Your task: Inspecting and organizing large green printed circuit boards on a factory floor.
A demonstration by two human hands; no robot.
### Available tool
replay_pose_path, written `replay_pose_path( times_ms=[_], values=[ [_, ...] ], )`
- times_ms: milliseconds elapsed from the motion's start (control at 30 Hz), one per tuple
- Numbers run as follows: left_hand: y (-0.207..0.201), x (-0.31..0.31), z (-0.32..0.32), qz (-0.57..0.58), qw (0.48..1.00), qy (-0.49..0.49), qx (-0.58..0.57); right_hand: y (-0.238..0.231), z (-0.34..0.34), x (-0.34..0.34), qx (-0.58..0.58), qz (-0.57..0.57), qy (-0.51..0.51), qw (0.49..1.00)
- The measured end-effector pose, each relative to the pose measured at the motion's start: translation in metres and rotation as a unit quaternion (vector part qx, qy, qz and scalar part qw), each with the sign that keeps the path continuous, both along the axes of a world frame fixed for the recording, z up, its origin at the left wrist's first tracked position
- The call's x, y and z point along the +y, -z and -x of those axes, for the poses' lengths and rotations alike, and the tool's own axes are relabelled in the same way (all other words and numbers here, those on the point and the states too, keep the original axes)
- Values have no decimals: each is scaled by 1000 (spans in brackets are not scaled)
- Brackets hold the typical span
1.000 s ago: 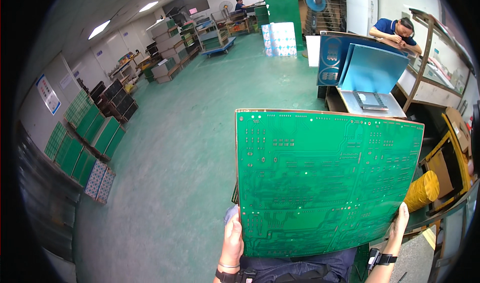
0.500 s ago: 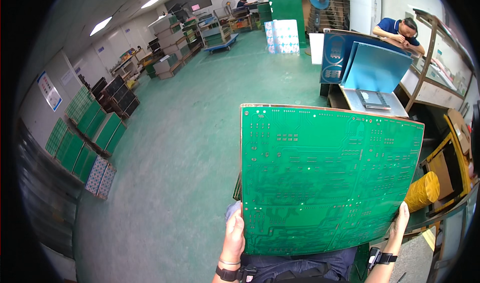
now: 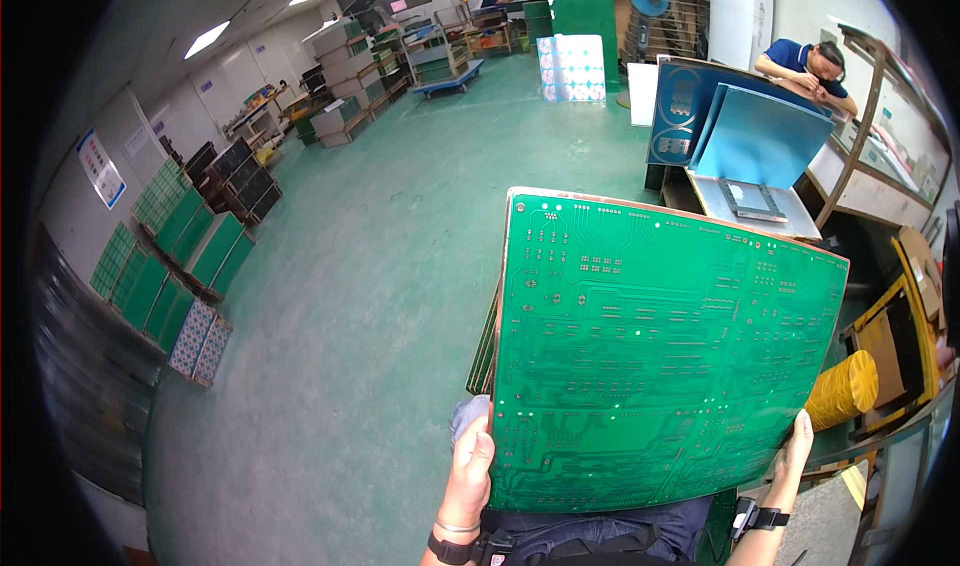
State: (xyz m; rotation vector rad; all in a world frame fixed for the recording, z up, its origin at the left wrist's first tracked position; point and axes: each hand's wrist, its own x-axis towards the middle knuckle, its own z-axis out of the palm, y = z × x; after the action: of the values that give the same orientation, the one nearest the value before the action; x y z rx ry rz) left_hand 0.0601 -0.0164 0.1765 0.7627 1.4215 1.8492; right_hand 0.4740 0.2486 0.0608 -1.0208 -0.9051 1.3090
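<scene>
A large green circuit board [image 3: 660, 366] fills the lower right of the view, tilted so that its face with fine tracks and rows of pads is toward me. My left hand [image 3: 468, 476] is closed on its lower left edge, thumb along the side. On the lower right edge, my right hand [image 3: 795, 446] grips it too; its fingers are partly hidden behind the board. Past the board's left edge show the edges of more stacked boards [image 3: 484, 351] and a bit of greyish-blue cloth [image 3: 468, 414], next to my left hand.
Blue panels [image 3: 765, 136] stand on a bench ahead right, where a person [image 3: 815, 66] leans over. A yellow-wrapped cylinder [image 3: 848, 386] is beside my right hand. Green panels [image 3: 165, 301] lean in rows along the left wall. A blue trolley [image 3: 447, 78] stands farther back.
The board has tilted, its upper left corner shifting up and right. More of the stacked board edges shows at its left. Both hands keep their hold.
</scene>
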Motion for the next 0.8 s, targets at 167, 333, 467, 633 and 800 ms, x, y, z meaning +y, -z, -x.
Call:
replay_pose_path(
  times_ms=[167,333,467,633,800],
  values=[
    [-5,-1,-2,-3,1000,8,2,5,-2,1,1,8,0,1000],
    [-8,0,-2,-4,1000,16,7,3,0,0,6,18,4,1000],
    [-12,-1,-3,-7,1000,22,12,10,-3,2,1,6,-2,1000],
    [-12,-2,-5,-4,1000,20,23,12,-3,1,3,7,2,1000],
    [-8,-5,-4,7,999,23,37,15,-5,0,-11,-2,4,1000]
  ],
)
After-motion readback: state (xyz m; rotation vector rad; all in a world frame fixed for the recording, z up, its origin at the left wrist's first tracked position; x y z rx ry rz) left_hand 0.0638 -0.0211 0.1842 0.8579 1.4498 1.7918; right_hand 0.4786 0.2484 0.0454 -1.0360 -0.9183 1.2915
